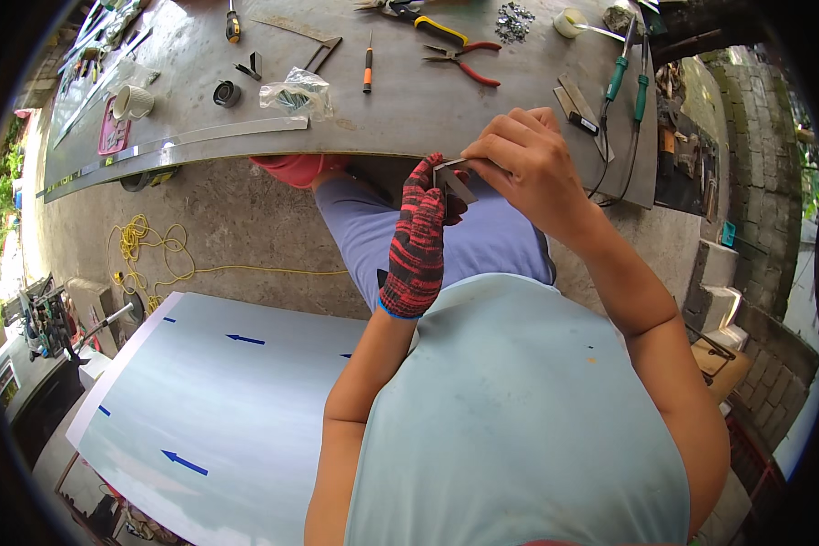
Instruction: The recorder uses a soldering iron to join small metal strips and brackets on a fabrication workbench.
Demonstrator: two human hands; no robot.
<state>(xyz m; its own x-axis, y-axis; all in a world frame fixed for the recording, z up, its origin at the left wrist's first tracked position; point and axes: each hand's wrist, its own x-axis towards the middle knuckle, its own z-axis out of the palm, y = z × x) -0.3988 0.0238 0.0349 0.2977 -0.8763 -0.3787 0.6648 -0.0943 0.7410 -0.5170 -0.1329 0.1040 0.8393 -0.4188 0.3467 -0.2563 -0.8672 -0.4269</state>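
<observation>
My left hand [417,238], in a red and black knitted glove, is closed round a small bent metal piece [457,186] with flat grey faces. It is held over my lap, just off the front edge of the metal-topped table [382,118]. My bare right hand [525,162] pinches with thumb and forefinger at the upper edge of that piece. Whether a separate thin thing sits between those fingertips cannot be made out. The gloved fingers hide part of the metal piece.
On the table lie red-handled pliers [464,64], an orange screwdriver [368,71], a metal square [311,41], a plastic bag of screws [298,95] and two green-handled soldering irons [618,77]. A long metal strip [218,134] runs along the front edge. Yellow cord [246,268] and a pale sheet [237,391] lie at left.
</observation>
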